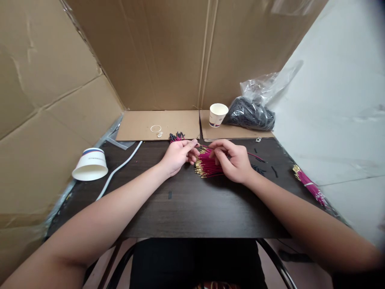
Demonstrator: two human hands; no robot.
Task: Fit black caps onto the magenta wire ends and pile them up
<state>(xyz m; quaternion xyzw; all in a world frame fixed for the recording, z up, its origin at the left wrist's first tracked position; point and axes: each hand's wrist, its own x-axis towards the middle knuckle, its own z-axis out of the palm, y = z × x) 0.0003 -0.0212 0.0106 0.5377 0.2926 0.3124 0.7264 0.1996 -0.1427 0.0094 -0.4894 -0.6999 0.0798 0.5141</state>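
My left hand (180,157) is closed in a pinch, thumb against index finger, on the gold tip of a thin magenta wire (205,146). To its right, my right hand (233,161) has curled fingers about the same wire; the exact grip is partly hidden. Below and between both hands lies a thick bundle of magenta wires (209,163) with gold terminals facing left. A black-ended magenta wire length (255,156) sticks out beyond my right hand. Behind my left hand rests another group of magenta wires with black sleeves (177,137).
Short black tubes (258,170) lie beside my right wrist. A tied wire bundle (309,185) is at the right edge. At the back are a paper cup (218,115) and a plastic bag of black tubing (251,114). A tipped cup (90,163) and white cable (120,166) lie left.
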